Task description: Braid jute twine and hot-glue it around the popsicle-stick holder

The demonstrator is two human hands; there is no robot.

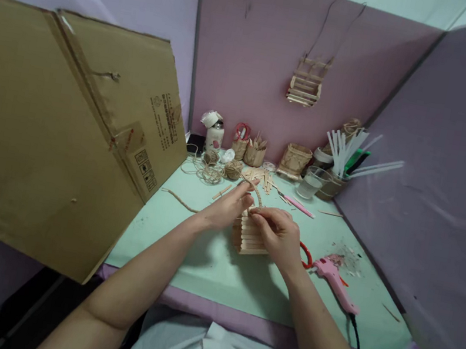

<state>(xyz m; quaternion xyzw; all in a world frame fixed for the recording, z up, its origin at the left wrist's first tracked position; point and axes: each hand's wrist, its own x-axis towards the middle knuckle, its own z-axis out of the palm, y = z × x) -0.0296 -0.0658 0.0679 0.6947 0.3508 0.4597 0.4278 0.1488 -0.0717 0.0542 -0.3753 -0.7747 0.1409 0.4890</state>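
Observation:
A small box of flat wooden craft sticks [250, 241] stands on the table in front of me. An arc of braided twine cord [260, 196] rises at its top edge. My right hand [280, 236] is closed, with fingertips pinching the cord's lower end against the box's rim. Beside the box's left side is my left hand [228, 204], its fingers stretched out and apart near the cord's upper part. The box's far side and part of its top are hidden by my hands. Another length of twine [180, 200] runs out left of my left wrist.
A pink glue gun [336, 284] and red-handled scissors [306, 255] lie to the right. Behind are a pink craft knife [297, 205], loose sticks [261, 178], twine balls [232, 169] and a plastic cup [311, 183]. A large cardboard sheet [55, 139] leans at left.

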